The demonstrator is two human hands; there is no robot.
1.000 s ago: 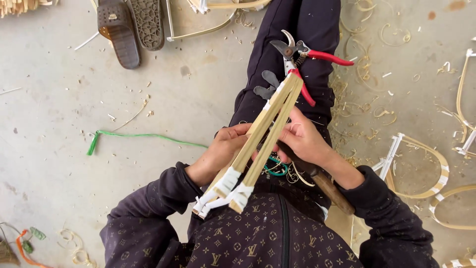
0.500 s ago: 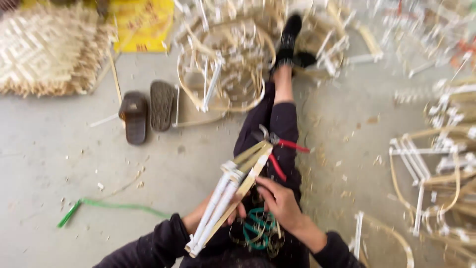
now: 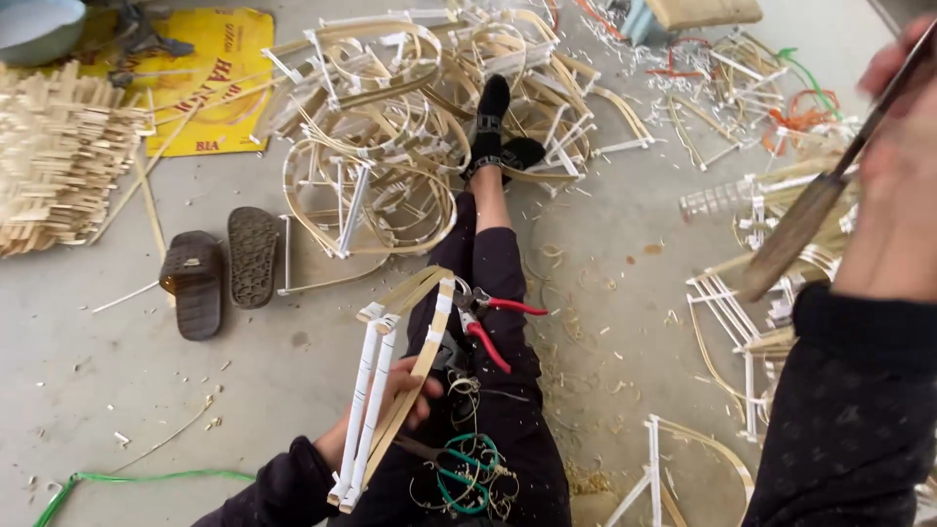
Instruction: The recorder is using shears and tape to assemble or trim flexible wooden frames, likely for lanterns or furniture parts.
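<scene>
Two hands, one work piece.

1. Left hand (image 3: pixel 415 395): low over my lap, fingers closed around the bamboo bundle (image 3: pixel 369 390). This is flat tan strips and white-wrapped sticks, slanting up from near my left sleeve towards my knee.
2. Right hand (image 3: pixel 903 195): raised close to the camera at the right and blurred, gripping a long dark knife (image 3: pixel 800 224) with its tip angled down and left.
3. Red-handled pliers (image 3: pixel 488 327): on my thigh, just beside the bundle's upper end.
4. Green-handled scissors (image 3: pixel 464 478): in my lap, among wire loops.
5. Sandals (image 3: pixel 254 256): on the floor (image 3: pixel 625 322), well to the left.
6. Bent bamboo frames (image 3: pixel 371 146): heaped beyond my foot.

Handling note, as I judge it: grip the bundle tightly so the strips stay aligned. Keep the blade's path clear of my left fingers and leg.
</scene>
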